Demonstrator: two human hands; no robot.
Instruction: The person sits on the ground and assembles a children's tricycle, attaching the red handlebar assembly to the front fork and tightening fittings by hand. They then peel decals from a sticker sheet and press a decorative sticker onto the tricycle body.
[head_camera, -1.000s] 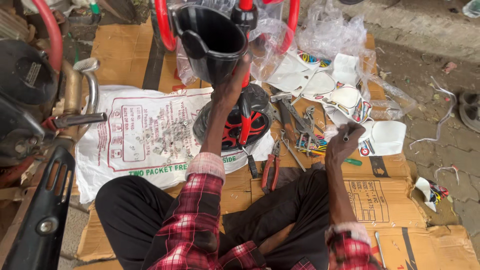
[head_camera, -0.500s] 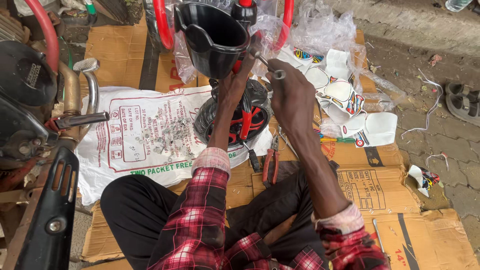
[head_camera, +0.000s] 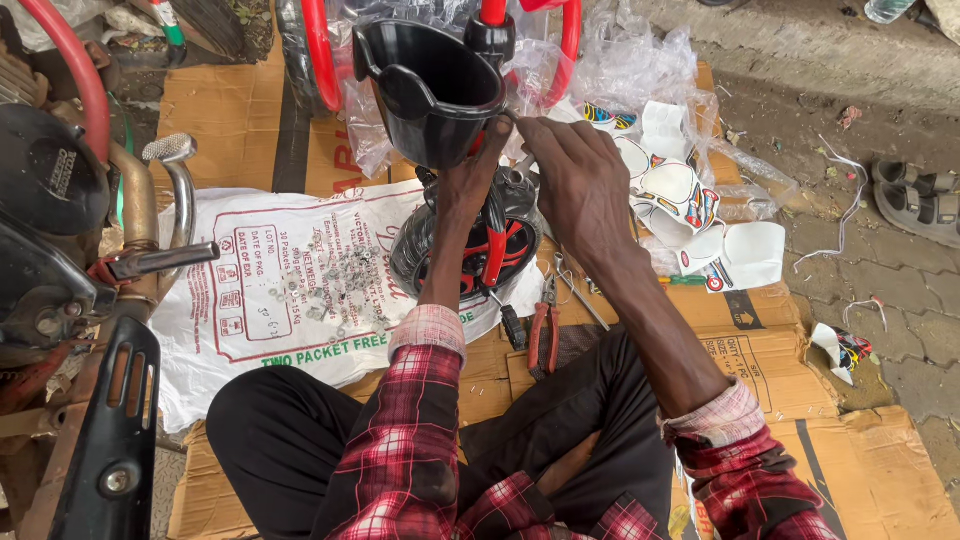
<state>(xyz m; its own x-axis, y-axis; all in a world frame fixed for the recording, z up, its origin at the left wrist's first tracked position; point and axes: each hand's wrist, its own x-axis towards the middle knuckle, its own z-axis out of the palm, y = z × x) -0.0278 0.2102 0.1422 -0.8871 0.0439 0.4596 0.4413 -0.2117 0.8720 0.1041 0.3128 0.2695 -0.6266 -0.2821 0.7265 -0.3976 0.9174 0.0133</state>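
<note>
Fingers of both the left hand (head_camera: 468, 185) and the right hand (head_camera: 580, 180) are clamped at the black basket (head_camera: 430, 85)'s mount; loose screws (head_camera: 340, 285) lie unused, so the fitting looks unfinished.

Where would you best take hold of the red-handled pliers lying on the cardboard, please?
Probably by the two red handles of the pliers, coming straight down from above. They lie flat on the cardboard, handles toward the person and jaws pointing away, between the legs. The right hand is nearer; the left hand is at the black basket.
</note>
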